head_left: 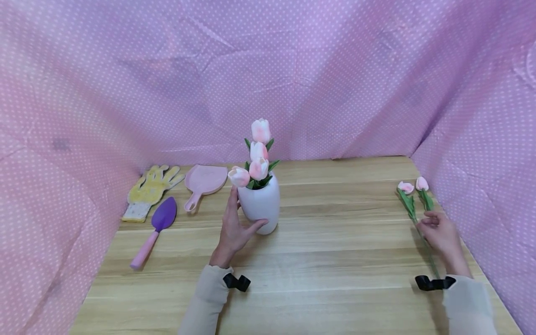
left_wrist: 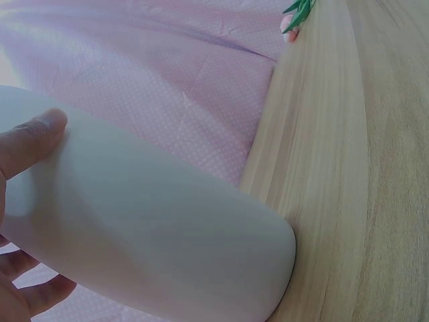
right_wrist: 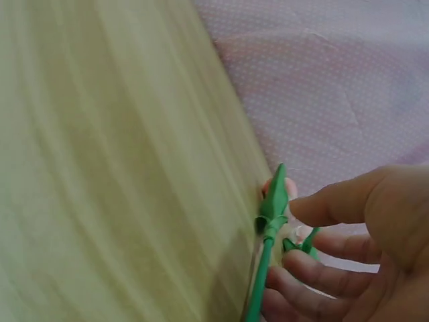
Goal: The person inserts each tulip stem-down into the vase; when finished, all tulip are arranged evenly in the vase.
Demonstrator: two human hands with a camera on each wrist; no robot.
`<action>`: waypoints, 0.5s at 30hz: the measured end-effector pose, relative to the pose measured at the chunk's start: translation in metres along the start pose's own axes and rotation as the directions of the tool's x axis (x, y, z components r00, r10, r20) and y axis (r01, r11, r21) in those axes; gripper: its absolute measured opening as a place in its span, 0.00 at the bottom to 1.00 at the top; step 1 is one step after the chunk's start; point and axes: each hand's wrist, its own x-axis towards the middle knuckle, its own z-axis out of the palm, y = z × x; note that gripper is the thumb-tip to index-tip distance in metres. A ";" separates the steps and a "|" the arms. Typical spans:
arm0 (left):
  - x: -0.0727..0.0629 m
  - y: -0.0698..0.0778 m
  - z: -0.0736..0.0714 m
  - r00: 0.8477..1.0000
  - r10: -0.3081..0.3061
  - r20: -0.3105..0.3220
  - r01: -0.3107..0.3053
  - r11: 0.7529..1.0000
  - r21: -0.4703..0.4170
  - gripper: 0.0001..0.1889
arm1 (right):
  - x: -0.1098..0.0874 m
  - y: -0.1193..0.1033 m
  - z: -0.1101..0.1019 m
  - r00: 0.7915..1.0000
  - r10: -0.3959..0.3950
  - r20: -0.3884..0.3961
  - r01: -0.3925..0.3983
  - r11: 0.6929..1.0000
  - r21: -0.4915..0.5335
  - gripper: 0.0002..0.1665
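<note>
Polka-dot cloth [head_left: 293, 93]: pink and lilac, hung behind the table and on both sides.
Wooden table [head_left: 335, 260]: bears everything else; its grain runs crosswise.
White vase [head_left: 264, 200]: near the table's middle, base down on the wood (whether it leans a little, I cannot tell).
Yellow glove [head_left: 146, 188]: flat at the far left, white cuff towards the person.
Left hand [head_left: 236, 232]: wrapped on the vase's side, thumb on the near face and fingers round the other side, apparently steadying it.
Right hand [head_left: 441, 232]: over the loose flowers at the table's right; thumb and fingers stand apart beside a leaf and stem (I cannot tell whether the fingertips touch).
Purple trowel [head_left: 162, 217]: between glove and vase, pink handle pointing nearer.
Pink dustpan [head_left: 206, 179]: just beyond the trowel, handle nearer.
Four tulips [head_left: 258, 151]: standing in the vase, one drooping over the rim.
Two loose tulips [head_left: 412, 197]: side by side on the right; picking one up looks like the step in hand, and the next move seems to call for a pinch on one stem alone, leaving its neighbour undisturbed.
</note>
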 end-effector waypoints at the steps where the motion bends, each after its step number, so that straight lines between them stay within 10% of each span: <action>1: 0.000 0.000 0.000 1.000 0.000 0.000 0.000 1.000 -0.001 0.69 | 0.000 0.000 0.000 1.000 0.003 0.007 -0.003 0.999 -0.041 0.34; 15: -0.001 -0.001 -0.001 1.000 -0.001 0.007 0.000 1.000 0.020 0.70 | 0.006 -0.006 0.000 0.994 0.015 0.104 0.022 0.937 -0.348 0.32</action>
